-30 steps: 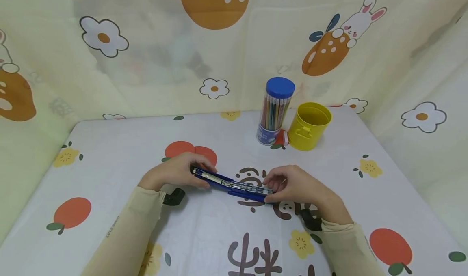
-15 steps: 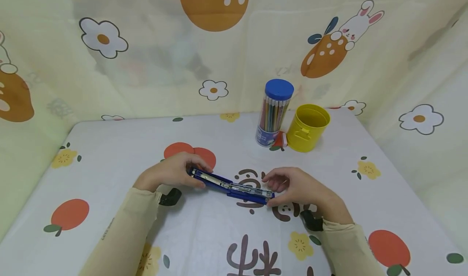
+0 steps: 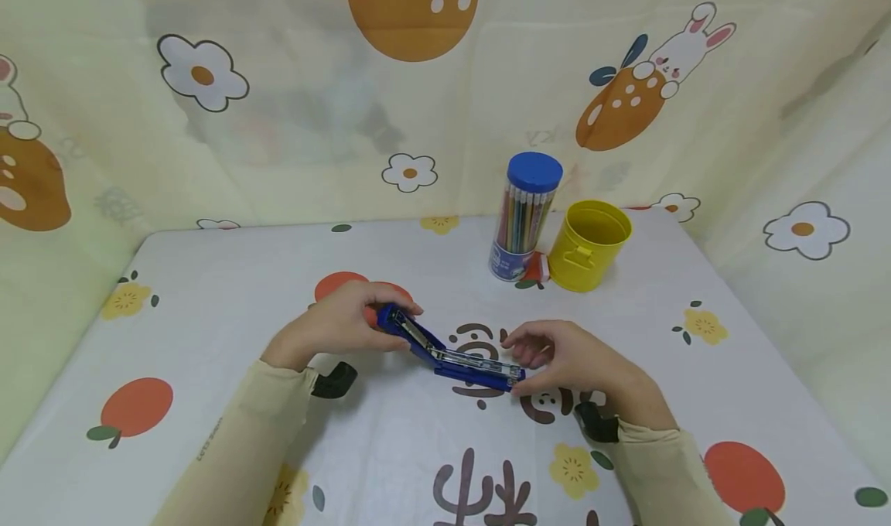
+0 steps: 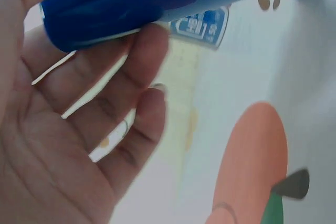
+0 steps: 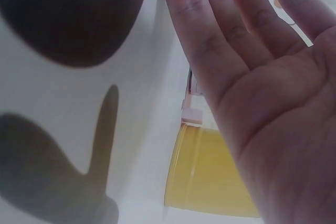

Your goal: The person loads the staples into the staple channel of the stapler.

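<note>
A blue stapler [image 3: 469, 363] lies unfolded across the printed tablecloth, its metal inner parts facing up. My left hand [image 3: 337, 321] grips the left arm of it, which is tilted up from the hinge. In the left wrist view the smooth blue arm [image 4: 131, 9] runs between the thumb and the fingers [image 4: 149, 53]. At the stapler's right end is my right hand [image 3: 571, 360], thumb tip right at its corner and the other fingers loosely bent above the cloth. The right wrist view shows that hand's fingers [image 5: 202, 30] extended, with nothing in the palm.
Behind the hands stands a clear jar of pencils [image 3: 522, 216] with a blue lid. Right beside it is a yellow cup [image 3: 581, 259] with a small handle. A small red-and-white block [image 3: 543, 267] sits between them. A patterned curtain [image 3: 292, 124] closes off the back.
My left hand has raised the stapler's left arm and brought it a little to the right, so the stapler bends more at its hinge. The right hand has hardly moved.
</note>
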Available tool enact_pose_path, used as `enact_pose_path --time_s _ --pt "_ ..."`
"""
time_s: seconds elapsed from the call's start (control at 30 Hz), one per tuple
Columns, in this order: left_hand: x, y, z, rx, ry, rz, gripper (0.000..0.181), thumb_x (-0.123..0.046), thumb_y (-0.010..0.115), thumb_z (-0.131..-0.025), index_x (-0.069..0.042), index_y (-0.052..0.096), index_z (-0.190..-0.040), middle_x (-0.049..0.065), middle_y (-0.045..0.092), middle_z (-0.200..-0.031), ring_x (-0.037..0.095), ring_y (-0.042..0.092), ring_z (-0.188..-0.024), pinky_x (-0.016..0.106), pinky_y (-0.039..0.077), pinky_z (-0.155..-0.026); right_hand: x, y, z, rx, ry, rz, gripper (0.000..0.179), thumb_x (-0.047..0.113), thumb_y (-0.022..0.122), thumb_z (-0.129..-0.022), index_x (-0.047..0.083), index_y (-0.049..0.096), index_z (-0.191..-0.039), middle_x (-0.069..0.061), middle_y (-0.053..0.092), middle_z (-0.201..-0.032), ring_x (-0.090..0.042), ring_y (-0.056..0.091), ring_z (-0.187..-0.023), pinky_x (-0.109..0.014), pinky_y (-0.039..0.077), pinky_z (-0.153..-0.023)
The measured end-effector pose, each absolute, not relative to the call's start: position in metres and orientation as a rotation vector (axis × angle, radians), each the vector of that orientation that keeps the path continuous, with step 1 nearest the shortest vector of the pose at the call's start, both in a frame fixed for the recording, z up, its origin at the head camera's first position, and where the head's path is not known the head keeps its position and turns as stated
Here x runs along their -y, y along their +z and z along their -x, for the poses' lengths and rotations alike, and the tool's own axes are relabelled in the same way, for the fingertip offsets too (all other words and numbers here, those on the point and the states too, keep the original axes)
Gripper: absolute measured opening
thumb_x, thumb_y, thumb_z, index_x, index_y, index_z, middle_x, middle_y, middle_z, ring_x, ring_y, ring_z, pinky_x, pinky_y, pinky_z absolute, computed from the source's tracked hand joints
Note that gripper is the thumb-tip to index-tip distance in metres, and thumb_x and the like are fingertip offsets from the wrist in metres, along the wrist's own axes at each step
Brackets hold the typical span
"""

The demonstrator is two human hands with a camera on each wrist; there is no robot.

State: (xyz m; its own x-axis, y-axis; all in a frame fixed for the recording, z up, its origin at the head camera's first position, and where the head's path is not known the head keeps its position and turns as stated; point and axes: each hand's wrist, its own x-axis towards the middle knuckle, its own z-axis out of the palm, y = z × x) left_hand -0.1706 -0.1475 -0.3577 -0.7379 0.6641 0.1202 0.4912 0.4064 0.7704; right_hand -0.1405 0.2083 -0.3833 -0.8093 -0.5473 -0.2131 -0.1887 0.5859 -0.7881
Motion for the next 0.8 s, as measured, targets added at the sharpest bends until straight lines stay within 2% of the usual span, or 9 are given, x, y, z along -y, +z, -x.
enact_pose_path --time_s 0.13,0.23,0.33,0.53,0.7,0.8 --pt "0.139 -0.354 0.166 -2.494 1.268 -1.007 0.045 -0.021 0.09 -0.077 -0.019 0.074 -0.12 -0.008 0.072 -0.109 0.011 0.063 -0.101 0.041 0.052 -0.091 -0.211 -0.384 0.141 -2.366 -1.125 0.597 0.055 0.028 0.092 -0.075 0.009 0.068 -0.121 -0.002 0.066 -0.101 -0.023 0.062 -0.094 -0.035 0.054 -0.088" --pt "0.132 -0.355 0.163 -2.5 1.317 -1.006 0.048 -0.023 0.09 -0.077 -0.021 0.074 -0.122 -0.013 0.071 -0.101 0.013 0.06 -0.096 0.047 0.052 -0.087 -0.212 -0.383 0.141 -2.355 -1.137 0.597 0.056 0.028 0.092 -0.075 0.009 0.067 -0.122 -0.003 0.066 -0.101 -0.023 0.062 -0.094 -0.035 0.054 -0.088" --pt "0.125 -0.358 0.161 -2.495 1.348 -1.049 0.049 -0.023 0.089 -0.079 -0.021 0.072 -0.125 -0.015 0.07 -0.098 0.013 0.059 -0.094 0.047 0.051 -0.085 -0.213 -0.381 0.14 -2.351 -1.138 0.579 0.058 0.027 0.092 -0.074 0.008 0.067 -0.122 -0.004 0.067 -0.102 -0.024 0.062 -0.094 -0.038 0.054 -0.088" --pt "0.109 -0.363 0.155 -2.441 1.387 -1.085 0.053 -0.025 0.085 -0.084 -0.025 0.066 -0.133 -0.014 0.07 -0.108 0.006 0.061 -0.104 0.044 0.044 -0.102 -0.217 -0.377 0.14 -2.356 -1.132 0.551 0.061 0.028 0.092 -0.075 0.008 0.065 -0.126 -0.006 0.067 -0.106 -0.024 0.063 -0.097 -0.041 0.053 -0.091" --pt "0.095 -0.371 0.152 -2.365 1.426 -1.108 0.058 -0.025 0.084 -0.085 -0.028 0.061 -0.139 -0.015 0.069 -0.11 0.008 0.061 -0.106 0.049 0.047 -0.096 -0.223 -0.375 0.14 -2.364 -1.15 0.538 0.063 0.028 0.092 -0.075 0.008 0.064 -0.128 -0.007 0.067 -0.108 -0.024 0.063 -0.098 -0.042 0.052 -0.092" --pt "0.088 -0.377 0.151 -2.35 1.416 -1.147 0.059 -0.023 0.082 -0.087 -0.027 0.058 -0.141 -0.012 0.069 -0.115 0.007 0.061 -0.108 0.049 0.05 -0.093 -0.226 -0.375 0.141 -2.364 -1.161 0.532 0.065 0.028 0.092 -0.075 0.008 0.063 -0.13 -0.007 0.067 -0.109 -0.024 0.063 -0.099 -0.043 0.052 -0.093"
